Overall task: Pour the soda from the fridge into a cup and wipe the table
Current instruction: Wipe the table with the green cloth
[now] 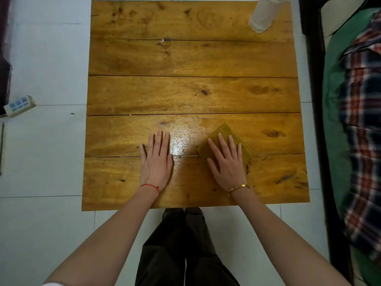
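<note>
Currently wiping. Right hand (227, 163) flat, fingers straight, pressing yellow cloth (225, 134) onto counter (185, 58); left hand (157, 159) flat beside wet patch (183, 139). Cloth: thin, soft, light, likely bunches; palm pressure beats pinching. Cup (262, 14) well beyond cloth.

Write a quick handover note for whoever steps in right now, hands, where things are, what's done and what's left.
Left hand: open, flat on the wooden table, holding nothing.
Right hand: open, pressing flat on the yellow textured cloth near the front edge.
Between the hands lies a wet, glossy patch, so wiping is not finished.
A white cup stands at the table's far right corner; its contents cannot be seen. No soda container is in view.
Left: wipe the wet patch dry and check the cup.
</note>
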A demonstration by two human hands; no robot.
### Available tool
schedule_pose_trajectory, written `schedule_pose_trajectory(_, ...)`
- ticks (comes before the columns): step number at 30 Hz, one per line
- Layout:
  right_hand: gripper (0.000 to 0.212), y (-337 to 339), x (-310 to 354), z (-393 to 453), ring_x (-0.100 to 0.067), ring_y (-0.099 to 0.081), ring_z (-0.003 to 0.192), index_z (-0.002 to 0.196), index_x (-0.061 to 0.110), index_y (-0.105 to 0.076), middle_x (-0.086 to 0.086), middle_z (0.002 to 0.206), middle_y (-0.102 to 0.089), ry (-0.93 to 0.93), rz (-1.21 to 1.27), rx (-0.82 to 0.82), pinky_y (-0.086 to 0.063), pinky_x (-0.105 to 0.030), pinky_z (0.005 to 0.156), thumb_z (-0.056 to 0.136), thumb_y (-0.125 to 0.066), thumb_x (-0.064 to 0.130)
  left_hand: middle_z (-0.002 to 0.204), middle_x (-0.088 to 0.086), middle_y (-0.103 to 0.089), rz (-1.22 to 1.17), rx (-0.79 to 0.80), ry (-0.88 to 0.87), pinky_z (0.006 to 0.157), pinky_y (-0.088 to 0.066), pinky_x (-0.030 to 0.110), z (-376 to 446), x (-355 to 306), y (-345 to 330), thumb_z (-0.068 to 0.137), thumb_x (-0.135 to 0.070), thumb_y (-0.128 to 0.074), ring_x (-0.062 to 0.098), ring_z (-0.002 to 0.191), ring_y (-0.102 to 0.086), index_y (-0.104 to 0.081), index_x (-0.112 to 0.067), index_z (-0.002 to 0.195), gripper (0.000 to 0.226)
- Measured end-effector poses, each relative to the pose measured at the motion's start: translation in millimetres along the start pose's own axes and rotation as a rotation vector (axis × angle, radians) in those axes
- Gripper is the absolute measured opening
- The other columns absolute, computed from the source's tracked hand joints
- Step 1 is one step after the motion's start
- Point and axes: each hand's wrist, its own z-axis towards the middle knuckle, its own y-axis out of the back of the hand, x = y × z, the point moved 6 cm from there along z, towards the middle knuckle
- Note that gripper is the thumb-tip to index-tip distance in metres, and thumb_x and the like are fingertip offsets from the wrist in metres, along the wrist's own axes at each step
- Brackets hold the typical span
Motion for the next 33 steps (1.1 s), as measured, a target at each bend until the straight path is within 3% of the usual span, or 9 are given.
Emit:
schedule_pose_trajectory(5,0.070,-15.1,-13.2,18.2,-0.025,0.007,0.151,0.156,0.023,0.002,0.002,0.164,0.005,-0.106,-0.064,-0.028,-0.002,-0.052,0.121,0.099,-0.023,0.056,0.165,0.002,0.006,0.041,-0.045,-0.035,0.120,-0.002,0.057,28.9,-4.6,-4.2,0.103,-0.030,-0.029,0.022,0.151,0.010,0.001,-0.021,0.156,0.062)
schedule_pose_trajectory(11,0.072,-1.6,-26.9,66.0,-0.024,0.004,0.151,0.155,0.014,-0.001,-0.004,0.164,0.001,-0.288,0.025,-0.145,-0.005,-0.051,0.121,0.099,-0.020,0.054,0.164,0.003,0.008,0.094,-0.109,-0.047,0.119,0.000,0.060,62.7,3.7,-2.1,0.103,-0.030,-0.027,0.023,0.151,0.010,0.001,-0.019,0.156,0.061)
schedule_pose_trajectory(16,0.078,0.4,10.6,94.1,-0.023,0.007,0.151,0.156,0.016,-0.001,-0.003,0.164,0.003,-0.174,0.002,-0.140,0.001,-0.048,0.122,0.096,-0.023,0.062,0.164,0.002,0.009,0.135,-0.106,-0.009,0.118,0.000,0.061,79.8,18.1,-0.4,0.103,-0.034,-0.020,0.023,0.151,0.010,0.002,-0.018,0.156,0.060)
schedule_pose_trajectory(20,0.072,-7.8,23.1,77.8,-0.022,0.004,0.151,0.156,0.020,-0.003,-0.001,0.164,0.001,0.030,-0.065,-0.076,-0.006,-0.048,0.122,0.099,-0.024,0.058,0.165,0.001,0.008,0.139,-0.096,0.010,0.117,0.000,0.063,86.6,27.9,1.1,0.103,-0.038,-0.017,0.023,0.151,0.010,0.001,-0.018,0.156,0.060)
schedule_pose_trajectory(22,0.066,-4.4,8.7,78.8,-0.022,0.003,0.151,0.156,0.023,-0.004,0.001,0.164,0.000,0.046,-0.082,-0.069,-0.008,-0.048,0.122,0.100,-0.023,0.053,0.165,0.001,0.008,0.139,-0.087,0.009,0.117,0.000,0.064,89.8,31.5,1.8,0.103,-0.038,-0.017,0.023,0.151,0.011,0.001,-0.019,0.156,0.060)
schedule_pose_trajectory(28,0.061,23.7,-21.6,147.5,-0.029,0.003,0.151,0.156,0.022,-0.005,-0.002,0.164,-0.001,-0.306,0.000,-0.173,-0.001,-0.052,0.121,0.101,-0.018,0.045,0.165,0.001,0.006,0.103,-0.091,0.024,0.117,0.000,0.064,91.0,32.6,3.6,0.103,-0.038,-0.017,0.022,0.151,0.009,-0.001,-0.019,0.157,0.059)
schedule_pose_trajectory(30,0.060,22.5,3.3,162.2,-0.029,0.003,0.151,0.156,0.023,-0.006,-0.002,0.164,-0.001,-0.252,-0.005,-0.174,-0.001,-0.052,0.121,0.101,-0.019,0.045,0.165,0.001,0.005,0.109,-0.091,0.029,0.118,-0.001,0.063,91.3,32.9,3.3,0.103,-0.036,-0.018,0.022,0.152,0.008,-0.001,-0.018,0.157,0.059)
schedule_pose_trajectory(33,0.060,10.1,53.7,153.8,-0.026,0.006,0.151,0.156,0.025,-0.006,0.000,0.164,0.000,-0.030,-0.032,-0.108,-0.003,-0.051,0.122,0.102,-0.021,0.047,0.165,0.001,0.003,0.099,-0.090,0.023,0.118,-0.002,0.062,92.1,33.5,4.5,0.102,-0.032,-0.021,0.021,0.152,0.007,-0.002,-0.018,0.157,0.059)
